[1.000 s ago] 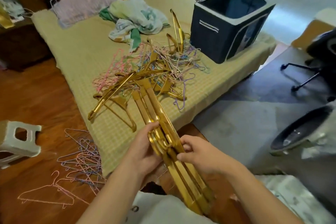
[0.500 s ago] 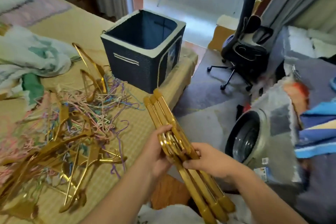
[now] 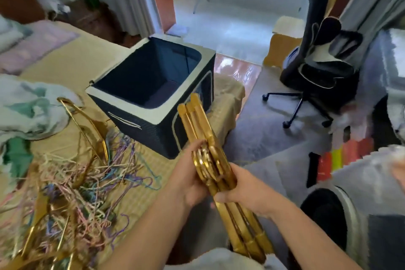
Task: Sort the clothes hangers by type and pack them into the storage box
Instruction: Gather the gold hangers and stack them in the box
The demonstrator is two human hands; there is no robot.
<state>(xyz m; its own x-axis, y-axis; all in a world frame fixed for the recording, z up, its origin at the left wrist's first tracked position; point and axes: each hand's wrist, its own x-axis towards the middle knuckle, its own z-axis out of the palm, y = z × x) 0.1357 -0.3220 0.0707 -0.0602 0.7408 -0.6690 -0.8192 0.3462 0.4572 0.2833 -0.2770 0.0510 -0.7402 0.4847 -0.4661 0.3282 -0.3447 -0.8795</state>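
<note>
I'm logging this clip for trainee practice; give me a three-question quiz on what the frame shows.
1. True or false: the box already holds hangers.
2. What does each hand grip? A) gold hangers B) wire hangers C) cloth
3. Fill in: the box stands on the ___.

Key:
1. False; what shows of its inside looks bare.
2. A; the left hand and right hand both grip the gold bundle at its hooks.
3. Bed, near its corner.

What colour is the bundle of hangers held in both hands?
Gold; the bundle of hangers shows best in the head view.
</note>
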